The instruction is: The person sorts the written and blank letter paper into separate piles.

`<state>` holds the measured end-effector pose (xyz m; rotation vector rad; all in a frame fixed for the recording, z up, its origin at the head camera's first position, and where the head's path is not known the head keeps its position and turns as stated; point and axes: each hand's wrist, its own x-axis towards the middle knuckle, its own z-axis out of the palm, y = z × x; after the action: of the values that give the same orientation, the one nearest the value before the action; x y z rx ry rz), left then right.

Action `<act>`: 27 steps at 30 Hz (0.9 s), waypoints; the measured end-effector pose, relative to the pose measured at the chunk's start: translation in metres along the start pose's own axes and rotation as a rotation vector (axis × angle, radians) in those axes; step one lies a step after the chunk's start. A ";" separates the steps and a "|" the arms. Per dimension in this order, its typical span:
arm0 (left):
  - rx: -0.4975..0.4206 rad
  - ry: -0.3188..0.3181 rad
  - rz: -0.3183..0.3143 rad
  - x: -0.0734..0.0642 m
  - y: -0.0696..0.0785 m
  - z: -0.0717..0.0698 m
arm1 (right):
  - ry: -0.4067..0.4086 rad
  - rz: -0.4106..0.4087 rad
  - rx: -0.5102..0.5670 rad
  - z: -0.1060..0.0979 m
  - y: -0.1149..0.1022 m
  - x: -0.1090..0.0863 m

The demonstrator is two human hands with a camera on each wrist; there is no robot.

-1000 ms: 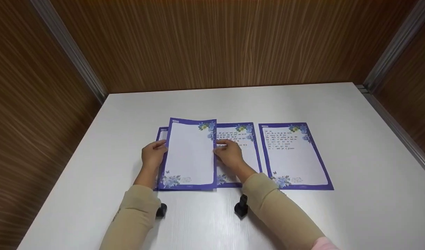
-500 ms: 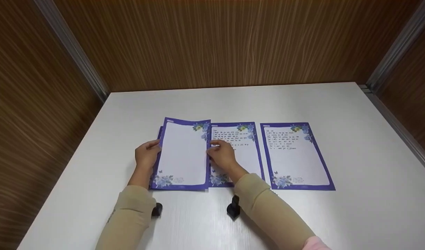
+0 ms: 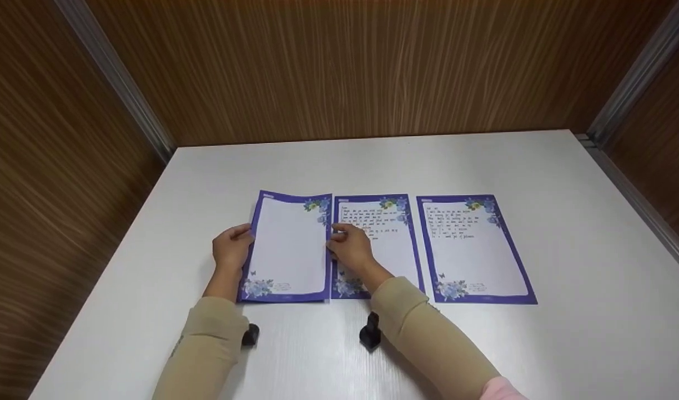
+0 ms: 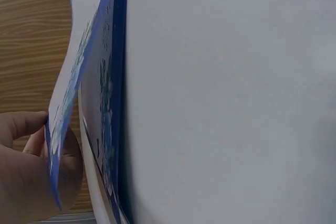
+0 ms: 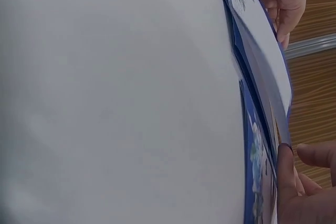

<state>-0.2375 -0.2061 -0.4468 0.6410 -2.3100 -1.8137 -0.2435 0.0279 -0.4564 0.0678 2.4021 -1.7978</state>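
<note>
Both hands hold a sheet of letter paper (image 3: 289, 244) with a purple border and printed blue flowers, its middle bare of writing. The left hand (image 3: 231, 247) pinches its left edge between thumb and fingers. On the opposite edge, the right hand (image 3: 350, 247) has its thumb and index finger at the paper. The held sheet bows, and its edge stands above another bordered sheet (image 4: 105, 114) in the left wrist view. A matching sheet with handwriting (image 3: 392, 255) lies partly under the right hand and forearm. Farther right lies another written sheet (image 3: 478, 261), flat on the table.
The white table (image 3: 372, 166) meets wood-grain panels (image 3: 367, 72) at the back and sides. Small black devices sit beside the sleeves, one at the left wrist (image 3: 251, 335) and one at the right wrist (image 3: 370, 333).
The held sheet has moved left and down between both hands, off the middle written sheet and over the left one, which is now hidden in the head view.
</note>
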 end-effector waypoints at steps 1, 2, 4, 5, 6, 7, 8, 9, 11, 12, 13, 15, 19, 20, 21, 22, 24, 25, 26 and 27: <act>0.001 0.003 0.004 0.000 -0.001 0.000 | -0.004 0.004 0.004 0.000 0.000 0.000; 0.004 0.008 0.009 0.000 -0.001 -0.001 | -0.007 0.004 0.008 0.000 -0.001 0.000; 0.008 0.020 0.019 0.000 -0.002 -0.001 | -0.014 0.001 0.019 0.000 -0.001 -0.001; 0.010 0.028 0.023 0.000 -0.002 -0.001 | -0.016 0.000 0.024 0.000 -0.001 -0.002; 0.013 0.036 0.024 0.000 -0.002 -0.001 | -0.018 -0.002 0.026 0.000 -0.001 -0.002; 0.015 0.043 0.025 0.000 -0.002 -0.001 | -0.020 -0.005 0.030 0.000 -0.001 -0.003; 0.019 0.051 0.024 0.000 -0.002 -0.001 | -0.023 -0.007 0.036 0.000 -0.001 -0.003; 0.026 0.058 0.022 0.000 -0.002 -0.001 | -0.025 -0.009 0.036 0.000 -0.001 -0.003; 0.037 0.069 0.014 0.000 -0.003 -0.001 | -0.028 -0.013 0.040 0.000 -0.002 -0.003; 0.043 0.071 0.008 -0.001 -0.003 -0.002 | -0.028 -0.014 0.039 0.000 -0.002 -0.003; 0.050 0.073 0.001 -0.001 -0.003 -0.002 | -0.028 -0.017 0.038 0.000 -0.002 -0.003; 0.060 0.076 -0.012 -0.001 -0.004 -0.002 | -0.027 -0.021 0.029 0.000 -0.002 -0.003; 0.061 0.081 -0.022 0.000 -0.005 -0.003 | -0.028 -0.024 0.004 0.000 -0.001 -0.003; 0.061 0.079 -0.022 0.000 -0.005 -0.003 | -0.029 -0.025 0.002 0.000 -0.001 -0.003; 0.057 0.077 -0.024 0.000 -0.005 -0.003 | -0.031 -0.026 0.000 0.000 -0.001 -0.003; 0.055 0.076 -0.024 0.000 -0.005 -0.003 | -0.033 -0.025 0.001 0.000 -0.001 -0.003; 0.052 0.072 -0.026 0.001 -0.005 -0.003 | -0.034 -0.022 0.009 0.000 -0.001 -0.003; 0.053 0.070 -0.027 0.000 -0.005 -0.003 | -0.034 -0.018 0.012 0.000 -0.001 -0.003; 0.054 0.071 -0.029 0.001 -0.005 -0.003 | -0.031 -0.015 0.014 0.000 -0.002 -0.003; 0.055 0.074 -0.030 0.001 -0.005 -0.003 | -0.028 -0.012 0.014 0.000 -0.002 -0.003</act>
<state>-0.2360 -0.2099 -0.4506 0.7422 -2.3213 -1.7135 -0.2410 0.0273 -0.4542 0.0294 2.3762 -1.8092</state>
